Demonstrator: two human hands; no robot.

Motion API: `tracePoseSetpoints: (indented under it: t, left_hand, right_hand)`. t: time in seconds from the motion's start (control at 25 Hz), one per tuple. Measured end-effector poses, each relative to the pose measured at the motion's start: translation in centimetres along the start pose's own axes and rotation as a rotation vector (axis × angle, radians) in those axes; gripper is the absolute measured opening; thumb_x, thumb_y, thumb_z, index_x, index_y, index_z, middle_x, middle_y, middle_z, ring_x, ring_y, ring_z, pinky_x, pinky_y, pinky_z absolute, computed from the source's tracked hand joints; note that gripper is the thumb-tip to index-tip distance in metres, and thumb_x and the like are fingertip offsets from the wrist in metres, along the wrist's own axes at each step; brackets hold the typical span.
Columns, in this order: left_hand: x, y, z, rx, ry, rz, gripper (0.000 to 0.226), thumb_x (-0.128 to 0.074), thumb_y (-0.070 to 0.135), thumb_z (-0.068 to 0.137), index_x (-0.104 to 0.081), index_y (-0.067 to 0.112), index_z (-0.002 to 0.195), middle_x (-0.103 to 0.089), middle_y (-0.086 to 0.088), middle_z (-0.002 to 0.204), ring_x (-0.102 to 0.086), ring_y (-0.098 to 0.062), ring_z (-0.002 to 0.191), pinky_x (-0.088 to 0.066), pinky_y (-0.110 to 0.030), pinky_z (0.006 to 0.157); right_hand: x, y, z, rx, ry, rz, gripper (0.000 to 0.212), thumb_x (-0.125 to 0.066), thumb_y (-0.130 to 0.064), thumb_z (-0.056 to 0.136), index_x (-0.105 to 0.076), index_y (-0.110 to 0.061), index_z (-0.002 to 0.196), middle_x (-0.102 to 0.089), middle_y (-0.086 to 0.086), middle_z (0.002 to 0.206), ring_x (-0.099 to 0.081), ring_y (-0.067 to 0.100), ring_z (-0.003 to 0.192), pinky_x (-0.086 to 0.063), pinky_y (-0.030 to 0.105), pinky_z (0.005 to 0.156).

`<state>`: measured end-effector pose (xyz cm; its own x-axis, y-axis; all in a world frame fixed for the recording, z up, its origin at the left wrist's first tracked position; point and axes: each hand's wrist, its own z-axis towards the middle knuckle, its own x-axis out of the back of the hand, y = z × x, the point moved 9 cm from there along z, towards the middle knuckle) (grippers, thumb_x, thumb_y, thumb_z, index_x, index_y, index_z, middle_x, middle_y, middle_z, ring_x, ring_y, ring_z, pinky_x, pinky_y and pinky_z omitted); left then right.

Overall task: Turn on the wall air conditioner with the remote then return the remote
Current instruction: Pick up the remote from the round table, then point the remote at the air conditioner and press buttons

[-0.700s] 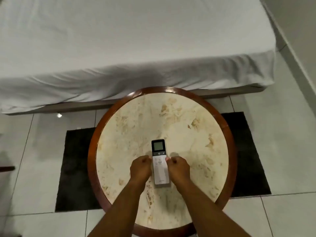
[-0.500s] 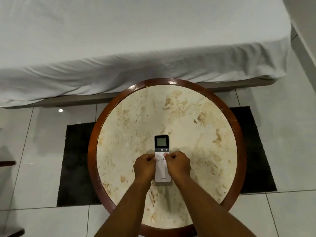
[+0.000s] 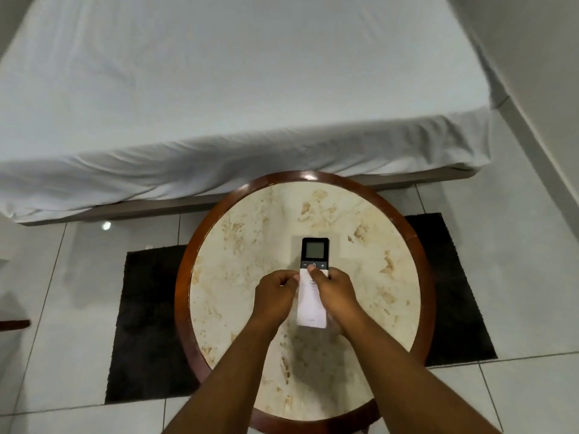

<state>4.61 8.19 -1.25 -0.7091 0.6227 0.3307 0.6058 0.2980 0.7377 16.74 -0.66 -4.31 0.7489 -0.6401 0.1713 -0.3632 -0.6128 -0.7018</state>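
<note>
Remote [image 3: 313, 296] near desk [image 3: 416, 277] centre: my right hand [image 3: 336, 292] now grips it, thumb newly reaching its power button; left fingers [image 3: 289, 277] pinch its edge.

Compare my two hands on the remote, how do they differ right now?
The right hand wraps the remote from its right edge, thumb lying across the face just below the power button; the left hand only pinches the left edge with its fingertips, thumb off the face. Both are curled and hold the remote above the round table.
</note>
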Motion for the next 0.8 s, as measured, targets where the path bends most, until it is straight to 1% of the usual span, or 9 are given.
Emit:
tracePoseSetpoints:
  t: [0.04, 0.12, 0.2, 0.28, 0.4, 0.44, 0.56, 0.68, 0.8]
  left_hand:
    - [0.5, 2.7, -0.5, -0.074, 0.014, 0.077, 0.018, -0.055, 0.026, 0.094, -0.070, 0.023, 0.104, -0.070, -0.004, 0.116, -0.064, -0.017, 0.100, -0.051, -0.033, 0.091]
    - [1.6, 8.9, -1.8, -0.229, 0.057, 0.248, 0.038, -0.058, 0.040, 0.091, -0.063, 0.018, 0.121, -0.063, -0.004, 0.129, -0.058, -0.020, 0.115, -0.045, -0.034, 0.100]
    - [2.1, 16.9, -4.1, -0.414, 0.082, 0.385, 0.053, -0.057, 0.049, 0.089, -0.055, 0.017, 0.131, -0.056, -0.005, 0.139, -0.049, -0.023, 0.128, -0.038, -0.036, 0.107]
    - [1.4, 25.9, -7.8, -0.637, 0.101, 0.523, 0.061, -0.056, 0.052, 0.088, -0.048, 0.018, 0.137, -0.049, -0.007, 0.146, -0.040, -0.025, 0.136, -0.032, -0.039, 0.111]
    - [0.2, 38.4, -14.9, -0.940, 0.178, 0.692, 0.071, -0.049, 0.059, 0.088, -0.035, 0.019, 0.145, -0.034, -0.008, 0.155, -0.024, -0.027, 0.144, -0.022, -0.040, 0.116]
    - [-0.2, 41.7, -17.1, -1.029, 0.215, 0.733, 0.075, -0.047, 0.062, 0.087, -0.030, 0.019, 0.147, -0.028, -0.008, 0.158, -0.019, -0.028, 0.146, -0.019, -0.040, 0.117]
    - [-0.7, 51.3, -25.4, -1.285, 0.340, 0.781, 0.087, -0.039, 0.071, 0.084, -0.018, 0.018, 0.150, -0.017, -0.010, 0.161, -0.008, -0.030, 0.148, -0.012, -0.044, 0.119]
    - [-0.7, 59.3, -34.0, -1.483, 0.440, 0.718, 0.097, -0.025, 0.080, 0.077, -0.014, 0.017, 0.151, -0.015, -0.012, 0.161, -0.004, -0.032, 0.149, -0.011, -0.049, 0.120]
    - [-0.7, 65.2, -41.5, -1.627, 0.521, 0.655, 0.106, -0.009, 0.086, 0.070, -0.006, 0.019, 0.152, -0.008, -0.012, 0.162, 0.002, -0.031, 0.149, -0.003, -0.048, 0.119]
  right_hand:
    - [1.7, -1.9, -0.9, 0.012, 0.022, 0.040, 0.025, -0.061, -0.038, 0.091, -0.068, -0.014, 0.092, -0.073, 0.010, 0.085, -0.070, 0.029, 0.076, -0.056, 0.037, 0.066]
    - [5.5, -6.1, -2.9, 0.044, 0.066, 0.116, 0.022, -0.062, -0.038, 0.090, -0.067, -0.018, 0.084, -0.073, 0.008, 0.078, -0.069, 0.027, 0.068, -0.052, 0.030, 0.058]
    - [10.1, -11.8, -6.1, 0.103, 0.123, 0.182, 0.025, -0.064, -0.039, 0.088, -0.067, -0.015, 0.082, -0.073, 0.006, 0.072, -0.069, 0.025, 0.063, -0.049, 0.028, 0.057]
    - [15.7, -18.4, -10.2, 0.205, 0.192, 0.240, 0.029, -0.065, -0.038, 0.086, -0.066, -0.010, 0.084, -0.071, 0.009, 0.072, -0.067, 0.027, 0.061, -0.050, 0.031, 0.059]
    - [23.6, -28.0, -17.9, 0.415, 0.273, 0.334, 0.027, -0.064, -0.034, 0.088, -0.067, -0.007, 0.089, -0.074, 0.021, 0.079, -0.070, 0.036, 0.068, -0.056, 0.041, 0.068]
    - [25.6, -30.5, -20.4, 0.475, 0.277, 0.362, 0.026, -0.063, -0.033, 0.089, -0.068, -0.007, 0.090, -0.076, 0.022, 0.079, -0.072, 0.037, 0.068, -0.057, 0.041, 0.065]
    - [32.5, -36.9, -29.4, 0.643, 0.356, 0.414, 0.025, -0.060, -0.035, 0.090, -0.067, -0.011, 0.090, -0.077, 0.016, 0.069, -0.074, 0.032, 0.059, -0.057, 0.031, 0.051]
    - [38.8, -41.8, -38.8, 0.833, 0.436, 0.441, 0.027, -0.059, -0.032, 0.090, -0.065, -0.006, 0.096, -0.075, 0.019, 0.072, -0.074, 0.035, 0.064, -0.060, 0.039, 0.057]
    - [43.6, -45.0, -47.8, 0.996, 0.506, 0.432, 0.028, -0.057, -0.032, 0.092, -0.063, -0.006, 0.098, -0.075, 0.019, 0.072, -0.075, 0.038, 0.068, -0.061, 0.047, 0.062]
